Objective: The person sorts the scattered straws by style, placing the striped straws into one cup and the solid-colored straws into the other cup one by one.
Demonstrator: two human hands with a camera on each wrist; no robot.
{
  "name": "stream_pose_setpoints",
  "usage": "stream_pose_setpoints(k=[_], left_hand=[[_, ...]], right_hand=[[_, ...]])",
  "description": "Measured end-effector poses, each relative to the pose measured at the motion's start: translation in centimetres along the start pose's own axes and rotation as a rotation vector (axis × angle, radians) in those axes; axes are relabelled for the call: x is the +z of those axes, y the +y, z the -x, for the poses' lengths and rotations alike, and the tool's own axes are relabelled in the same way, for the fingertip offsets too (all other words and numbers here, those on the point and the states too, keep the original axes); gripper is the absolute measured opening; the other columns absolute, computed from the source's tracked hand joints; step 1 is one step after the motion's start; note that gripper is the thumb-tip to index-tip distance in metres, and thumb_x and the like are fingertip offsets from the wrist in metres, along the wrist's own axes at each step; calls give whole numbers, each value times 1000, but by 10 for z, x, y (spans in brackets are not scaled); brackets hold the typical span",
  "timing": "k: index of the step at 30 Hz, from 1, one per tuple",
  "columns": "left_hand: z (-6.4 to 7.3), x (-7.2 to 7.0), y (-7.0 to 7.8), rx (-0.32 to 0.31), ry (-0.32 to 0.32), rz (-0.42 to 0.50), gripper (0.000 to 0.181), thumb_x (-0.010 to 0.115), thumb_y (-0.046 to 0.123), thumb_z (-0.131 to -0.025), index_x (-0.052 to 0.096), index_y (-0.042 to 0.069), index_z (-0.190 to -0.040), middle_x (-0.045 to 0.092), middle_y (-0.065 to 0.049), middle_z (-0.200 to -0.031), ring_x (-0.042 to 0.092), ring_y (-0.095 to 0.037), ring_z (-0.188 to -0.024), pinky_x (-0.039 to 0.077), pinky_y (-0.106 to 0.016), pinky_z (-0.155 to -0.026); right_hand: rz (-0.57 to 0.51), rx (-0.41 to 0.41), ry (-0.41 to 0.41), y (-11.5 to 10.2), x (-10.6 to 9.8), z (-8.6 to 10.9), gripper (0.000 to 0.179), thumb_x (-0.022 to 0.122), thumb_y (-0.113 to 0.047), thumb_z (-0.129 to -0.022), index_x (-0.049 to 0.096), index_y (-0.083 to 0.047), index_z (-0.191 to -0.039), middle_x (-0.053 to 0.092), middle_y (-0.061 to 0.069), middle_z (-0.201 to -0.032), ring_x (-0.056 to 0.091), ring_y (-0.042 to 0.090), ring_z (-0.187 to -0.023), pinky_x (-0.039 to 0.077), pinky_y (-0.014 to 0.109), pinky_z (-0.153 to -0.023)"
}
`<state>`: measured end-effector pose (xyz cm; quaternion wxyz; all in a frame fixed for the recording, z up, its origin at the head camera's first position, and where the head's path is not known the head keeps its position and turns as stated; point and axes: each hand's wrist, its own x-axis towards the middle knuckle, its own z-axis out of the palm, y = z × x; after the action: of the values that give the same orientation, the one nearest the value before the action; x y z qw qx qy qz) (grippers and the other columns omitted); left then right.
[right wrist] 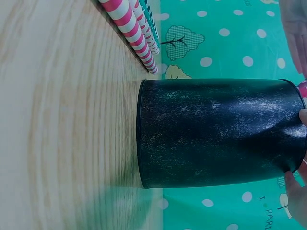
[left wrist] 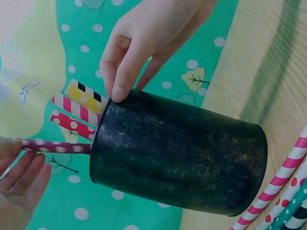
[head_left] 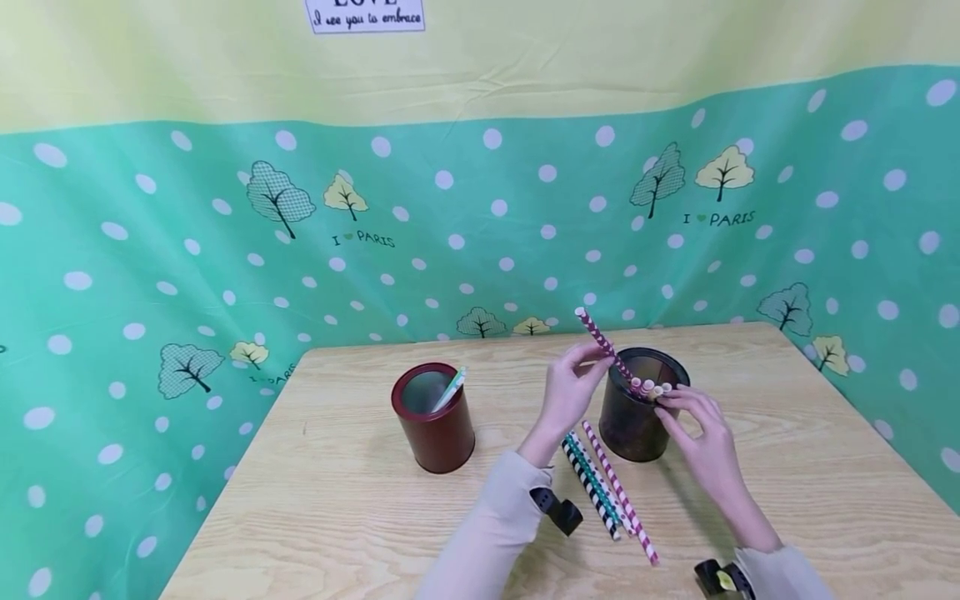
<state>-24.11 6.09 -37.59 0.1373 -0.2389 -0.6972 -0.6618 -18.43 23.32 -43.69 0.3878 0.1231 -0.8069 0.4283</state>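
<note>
My left hand (head_left: 567,390) pinches a purple paper straw with white dots (head_left: 596,333), tilted, its lower end down inside the black can (head_left: 632,433). At the can's right side, my right hand (head_left: 703,442) grips the rim, thumb on the outer wall. Several straws lean together at the can's mouth; in the left wrist view they include a pink-striped straw (left wrist: 76,109), a red dotted straw (left wrist: 72,124) and a yellow straw (left wrist: 85,99). The can stands upright on the table. In the right wrist view its dark wall (right wrist: 220,132) fills the middle.
Left of the hands stands a dark red can (head_left: 438,437) with a pale green and white straw (head_left: 452,389) in it. On the wooden table (head_left: 330,500), a pink-striped straw (head_left: 621,496) lies beside a few other patterned straws (head_left: 592,483). A green dotted curtain (head_left: 450,242) hangs behind.
</note>
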Motion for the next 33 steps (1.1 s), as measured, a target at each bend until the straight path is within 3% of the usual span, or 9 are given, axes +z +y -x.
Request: stream_pose_setpoints(k=[7,9,13,16,19,27,33], left_hand=[[8,-7,27,-22,-30,-25,20,56,-1,-83,61,-8,-101,63,-20,-97,61,-24,-89,47,-22,-76],[10,-9,24,-22,-36,-36,20,57,0,-83,61,-8,-101,63,-19,-97,62,-21,-88,47,-21,-76],[12,-13,-1,-52,-67,-50,21,58,6,-83,62,-5,-101,63,-14,-99,61,-16,-87,47,-22,-75],[14,-17,-19,-93,-114,-63,22,59,11,-84,63,-1,-102,64,-11,-100,60,-14,-87,47,-20,-74],[17,-21,-25,-120,-170,-84,22,60,13,-84,64,1,-102,64,-9,-99,60,-13,-86,47,-19,-73],[28,-34,-33,-199,-313,-139,19,59,12,-84,65,2,-98,65,-8,-98,60,-13,-84,46,-18,-71],[36,-44,-11,-215,-415,-157,18,56,1,-83,63,-6,-98,63,-18,-98,59,-26,-83,45,-18,-69]], right_hand=[[-6,33,1,-1,0,0,24,68,11,-67,66,0,-88,59,12,-95,43,9,-108,25,12,-94],[-5,31,-2,-1,0,-1,24,69,11,-66,66,0,-88,59,13,-95,43,10,-108,25,12,-94],[-4,12,-12,0,1,-1,22,68,9,-68,65,0,-88,59,11,-95,42,3,-108,25,13,-94],[5,3,-17,1,0,-1,21,67,8,-69,65,1,-88,59,11,-94,41,0,-109,25,13,-95],[11,-4,-17,3,0,-1,20,67,8,-70,64,1,-88,59,11,-94,40,0,-109,25,13,-95],[15,-12,-17,3,0,-1,20,67,8,-70,64,1,-88,59,13,-95,40,-1,-110,25,12,-95],[13,-13,-11,2,0,-1,20,67,9,-69,64,2,-87,59,14,-95,40,-1,-109,25,12,-95]])
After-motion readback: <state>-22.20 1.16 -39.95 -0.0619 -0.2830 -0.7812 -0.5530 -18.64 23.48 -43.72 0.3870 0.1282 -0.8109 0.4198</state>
